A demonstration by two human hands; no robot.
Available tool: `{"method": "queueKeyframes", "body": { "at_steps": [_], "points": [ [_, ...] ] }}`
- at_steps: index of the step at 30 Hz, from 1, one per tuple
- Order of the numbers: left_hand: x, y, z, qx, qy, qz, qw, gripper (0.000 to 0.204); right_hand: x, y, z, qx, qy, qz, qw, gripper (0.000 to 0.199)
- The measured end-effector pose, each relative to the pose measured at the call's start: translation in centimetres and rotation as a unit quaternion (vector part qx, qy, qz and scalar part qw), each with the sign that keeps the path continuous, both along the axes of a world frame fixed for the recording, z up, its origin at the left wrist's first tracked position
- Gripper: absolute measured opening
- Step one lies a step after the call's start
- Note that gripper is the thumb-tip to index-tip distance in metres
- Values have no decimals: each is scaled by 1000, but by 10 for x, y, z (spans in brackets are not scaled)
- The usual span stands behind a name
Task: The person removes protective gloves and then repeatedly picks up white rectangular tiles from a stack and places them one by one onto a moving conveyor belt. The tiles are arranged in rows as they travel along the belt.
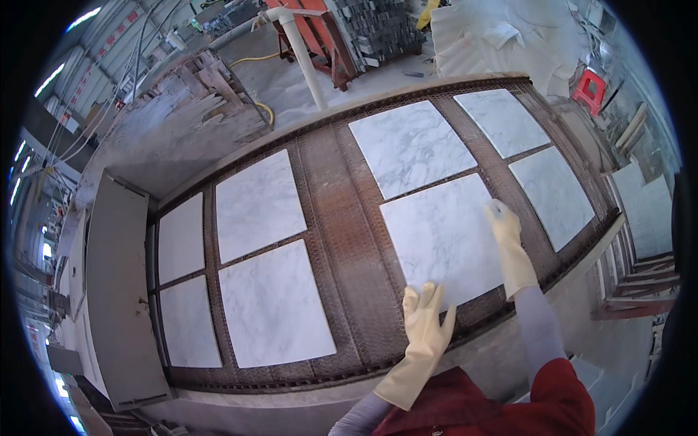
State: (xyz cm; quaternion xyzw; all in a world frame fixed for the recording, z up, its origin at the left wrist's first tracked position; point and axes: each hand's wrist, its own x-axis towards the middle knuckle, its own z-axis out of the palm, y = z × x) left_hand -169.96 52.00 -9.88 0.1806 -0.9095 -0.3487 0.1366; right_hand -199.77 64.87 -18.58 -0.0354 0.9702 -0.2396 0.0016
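Observation:
My left hand (426,327), in a cream rubber glove, rests at the near left corner of a white, grey-veined marble tile (443,236). Its fingers are spread, with the tips on or just beside the tile's edge. At the same tile's right edge, close to the far corner, my right hand (507,236) wears a matching glove. The fingers there are bent together at the edge; the grip is partly hidden. The tile lies flat on a brown mesh conveyor bed (342,240). Just beyond it lies another marble tile (411,145), with a narrow gap between.
Two smaller tiles, a far one (502,120) and a near one (554,192), lie to the right. Several more tiles (276,305) lie at left, before a grey metal housing (120,291). Beyond the bed are a white pipe (302,58), stacked stone pieces (378,29) and a red stool (589,91).

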Motion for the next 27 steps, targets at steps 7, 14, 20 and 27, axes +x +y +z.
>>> {"method": "queueKeyframes", "body": {
  "at_steps": [7, 14, 20, 27],
  "points": [
    [45, -31, -14, 46, 47, 106, 992, 29, 70, -59, 13, -80, -19, 104, 991, 50],
    [92, -48, -22, 5, 37, 216, 976, 38, 128, -92, 37, -79, -49, 166, 982, 44],
    [90, -74, 2, 151, -68, 240, 957, 32, 117, -81, 38, -69, -81, 221, 969, 41],
    [32, -94, 65, 325, -291, 420, 796, 58, -7, -98, 59, -149, 32, 229, 962, 32]
  ]
}}
